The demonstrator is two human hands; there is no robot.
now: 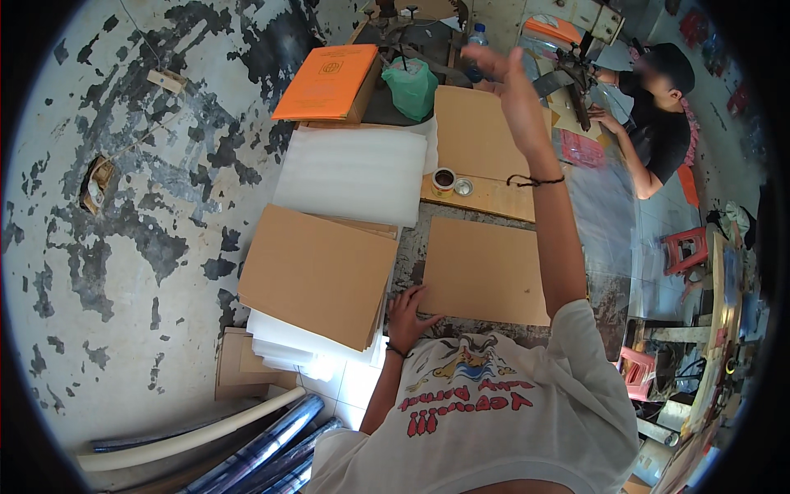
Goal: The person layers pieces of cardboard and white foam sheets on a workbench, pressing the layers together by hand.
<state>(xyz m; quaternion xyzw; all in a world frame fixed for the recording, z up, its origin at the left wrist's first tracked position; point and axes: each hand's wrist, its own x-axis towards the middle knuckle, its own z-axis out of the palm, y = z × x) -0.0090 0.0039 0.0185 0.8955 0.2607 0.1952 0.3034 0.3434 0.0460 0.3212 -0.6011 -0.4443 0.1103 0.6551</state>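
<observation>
My left hand (406, 317) rests flat on the table, fingers spread, touching the near left corner of a single brown cardboard sheet (485, 270) and beside a stack of brown cardboard sheets (317, 272). My right hand (504, 76) is raised high over the far end of the table, fingers apart, holding nothing. It hovers above another brown cardboard sheet (473, 132). A thin dark cord circles each wrist.
White foam sheets (354, 174) lie beyond the stack, with more white sheets (288, 346) under it. An orange box (327, 82), a green plastic bag (411, 86), a tape roll (444, 179) and a small tin (464, 187) sit farther back. Another person (658, 115) works at right. Rolled material (247, 449) leans below left.
</observation>
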